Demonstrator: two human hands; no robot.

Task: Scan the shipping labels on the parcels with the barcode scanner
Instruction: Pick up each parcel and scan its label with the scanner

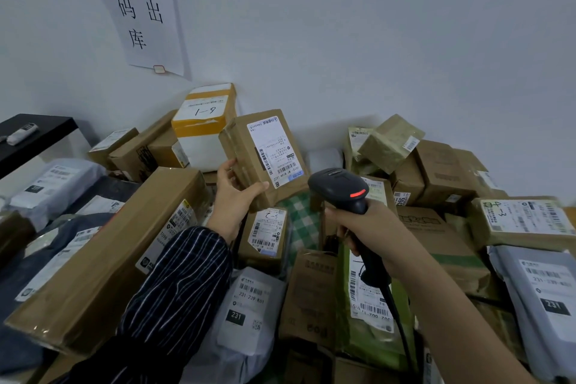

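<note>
My left hand (234, 193) grips a small brown cardboard parcel (246, 146) by its lower edge and holds it tilted above the pile. The parcel's white shipping label (274, 153) with barcodes faces me. My right hand (358, 221) grips the handle of a black barcode scanner (341, 185), whose head sits just right of and below the label. A red light glows on the scanner's head. Its black cable (399, 321) runs down past my right forearm.
Several labelled parcels fill the area: a long brown box (103, 259) at left, grey poly mailers (246, 309) (542, 299), a green bag (374, 330), a yellow-and-white box (202, 128) against the wall. A black shelf (34, 134) stands far left. A paper sign (140, 6) hangs on the wall.
</note>
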